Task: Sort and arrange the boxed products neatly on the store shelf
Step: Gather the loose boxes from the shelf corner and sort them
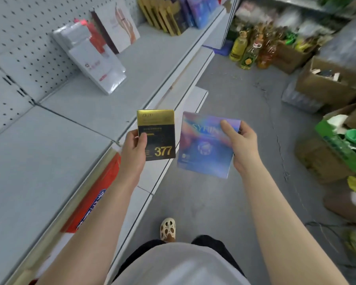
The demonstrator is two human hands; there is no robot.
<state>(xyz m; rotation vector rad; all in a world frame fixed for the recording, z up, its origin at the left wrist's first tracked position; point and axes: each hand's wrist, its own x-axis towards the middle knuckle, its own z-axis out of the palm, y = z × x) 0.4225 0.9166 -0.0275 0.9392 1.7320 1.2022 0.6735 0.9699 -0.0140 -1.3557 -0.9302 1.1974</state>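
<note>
A pale shirt [181,266] fills the bottom edge, with a cream clog [168,229] on the grey floor [234,112] beside the shelf [80,112]. The left hand [133,150] pinches a black and gold box [157,136] just past the shelf's front edge; the right hand [242,144] grips a shimmery blue box [203,147] further out over the floor. White boxes [95,62] lean at the back of the shelf

1. "377" is being shown in large gold digits at the lower right of the black-and-gold box [156,135], mid-frame.
2. "SYRIN", partly covered by a thumb, is being displayed across the iridescent blue box [206,147] beside it.
</note>
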